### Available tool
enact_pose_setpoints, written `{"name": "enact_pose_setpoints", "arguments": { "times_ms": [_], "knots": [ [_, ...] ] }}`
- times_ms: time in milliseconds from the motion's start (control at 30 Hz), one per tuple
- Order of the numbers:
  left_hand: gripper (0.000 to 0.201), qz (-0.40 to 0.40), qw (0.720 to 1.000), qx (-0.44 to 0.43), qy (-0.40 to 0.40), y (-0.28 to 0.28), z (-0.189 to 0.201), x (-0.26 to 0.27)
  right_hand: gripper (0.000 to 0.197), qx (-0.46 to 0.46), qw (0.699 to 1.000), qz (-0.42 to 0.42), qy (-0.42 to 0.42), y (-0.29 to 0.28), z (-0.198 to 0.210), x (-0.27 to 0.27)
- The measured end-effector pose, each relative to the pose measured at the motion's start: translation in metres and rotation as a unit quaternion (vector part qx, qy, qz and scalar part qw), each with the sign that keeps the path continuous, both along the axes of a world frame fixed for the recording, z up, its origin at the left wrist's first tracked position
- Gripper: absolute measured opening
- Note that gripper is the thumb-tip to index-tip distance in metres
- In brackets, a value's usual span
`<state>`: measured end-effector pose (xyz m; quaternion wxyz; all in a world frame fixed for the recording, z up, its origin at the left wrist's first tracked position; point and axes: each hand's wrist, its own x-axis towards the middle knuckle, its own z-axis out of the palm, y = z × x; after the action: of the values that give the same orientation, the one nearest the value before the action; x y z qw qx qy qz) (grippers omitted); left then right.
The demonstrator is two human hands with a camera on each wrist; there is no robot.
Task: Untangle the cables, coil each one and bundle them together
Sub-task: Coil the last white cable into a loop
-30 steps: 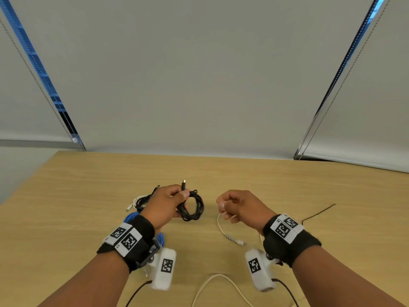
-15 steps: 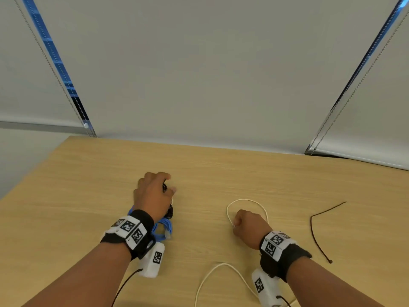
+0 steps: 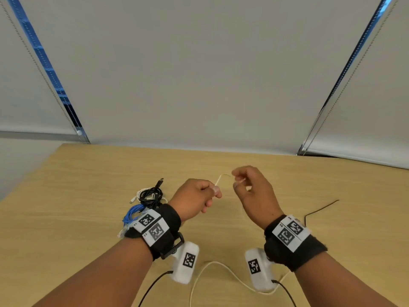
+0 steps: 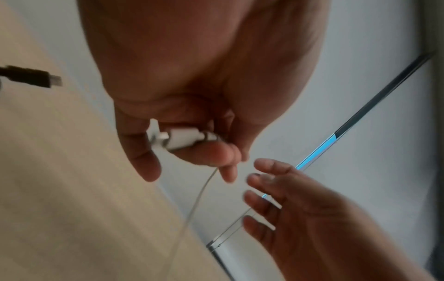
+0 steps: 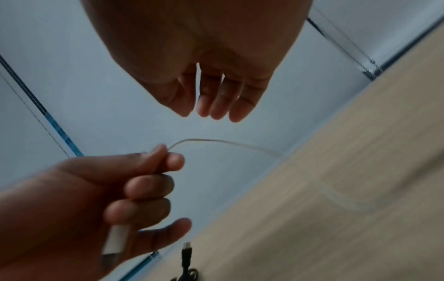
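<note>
My left hand (image 3: 199, 193) is raised above the wooden table (image 3: 88, 173) and grips the white cable (image 3: 220, 179) at its plug (image 4: 185, 137), fingers curled round it. From that fist the cable arcs toward my right hand (image 3: 252, 189) and drops to the table, trailing to the near edge. In the right wrist view the right hand (image 5: 211, 95) hangs relaxed above the arc of white cable (image 5: 216, 141) and holds nothing. Left of my left wrist lie a black coil (image 3: 151, 193), a white coil (image 3: 138, 194) and a blue coil (image 3: 132, 214), stacked close together.
A thin black tie wire (image 3: 321, 209) lies on the table to the right of my right wrist. Slack white cable (image 3: 221, 268) loops between my forearms. Grey roller blinds (image 3: 199, 74) hang behind the table's far edge.
My left hand set the black coil down on the pile at the left, then moved right and took the white cable's plug end. My right hand lifted off the table and let the cable go.
</note>
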<state>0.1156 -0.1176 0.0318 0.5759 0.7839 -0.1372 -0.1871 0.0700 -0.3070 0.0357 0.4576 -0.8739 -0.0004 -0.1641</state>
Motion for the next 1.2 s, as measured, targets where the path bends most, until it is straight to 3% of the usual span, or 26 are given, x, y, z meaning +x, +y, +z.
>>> {"name": "enact_pose_setpoints", "arguments": {
  "times_ms": [100, 233, 333, 400, 500, 567, 633, 733, 867, 933, 1067, 1133, 1200],
  "knots": [
    [0.016, -0.051, 0.998, -0.026, -0.014, -0.006, 0.019, -0.004, 0.052, -0.035, 0.996, 0.061, 0.05, -0.009, 0.004, 0.001],
    [0.018, 0.018, 0.991, -0.129, -0.021, -0.012, 0.046, -0.002, 0.016, -0.001, 0.994, 0.07, 0.083, -0.006, 0.0, -0.002],
    [0.024, 0.048, 0.991, -0.119, -0.038, -0.009, 0.06, 0.001, 0.016, 0.017, 0.999, 0.034, 0.037, -0.001, -0.006, -0.007],
    [0.03, 0.024, 0.996, -0.049, -0.072, -0.006, 0.061, 0.0, 0.032, 0.015, 0.999, -0.015, -0.029, 0.0, 0.0, -0.006],
    [0.032, -0.047, 0.995, -0.024, -0.082, -0.005, 0.062, -0.004, 0.059, -0.043, 0.997, 0.005, -0.058, -0.002, 0.013, -0.001],
    [0.032, -0.086, 0.992, -0.059, -0.071, -0.005, 0.064, -0.007, 0.043, -0.083, 0.995, 0.03, -0.05, -0.002, 0.015, 0.001],
    [0.032, -0.086, 0.989, -0.112, -0.051, -0.005, 0.063, -0.005, 0.011, -0.068, 0.997, 0.039, -0.027, 0.0, 0.014, 0.0],
    [0.032, -0.023, 0.973, -0.231, 0.011, -0.006, 0.057, -0.004, 0.013, -0.013, 0.997, 0.076, 0.022, 0.004, 0.005, -0.007],
    [0.04, 0.081, 0.916, -0.384, 0.08, -0.006, 0.052, 0.003, 0.011, 0.013, 0.98, 0.16, 0.115, 0.015, -0.004, -0.019],
    [0.039, 0.122, 0.926, -0.355, 0.032, -0.006, 0.05, 0.01, 0.014, 0.024, 0.969, 0.198, 0.149, 0.019, -0.007, -0.025],
    [0.029, 0.113, 0.977, -0.111, -0.145, -0.003, 0.036, 0.017, 0.019, 0.013, 0.964, 0.222, 0.146, 0.017, 0.005, -0.033],
    [0.029, 0.057, 0.987, -0.021, -0.151, -0.003, 0.028, 0.016, 0.015, 0.004, 0.971, 0.214, 0.11, 0.012, 0.019, -0.032],
    [0.032, 0.0, 0.995, -0.027, -0.097, -0.004, 0.023, 0.01, 0.017, 0.0, 0.983, 0.179, 0.049, 0.006, 0.035, -0.026]
  ]
}}
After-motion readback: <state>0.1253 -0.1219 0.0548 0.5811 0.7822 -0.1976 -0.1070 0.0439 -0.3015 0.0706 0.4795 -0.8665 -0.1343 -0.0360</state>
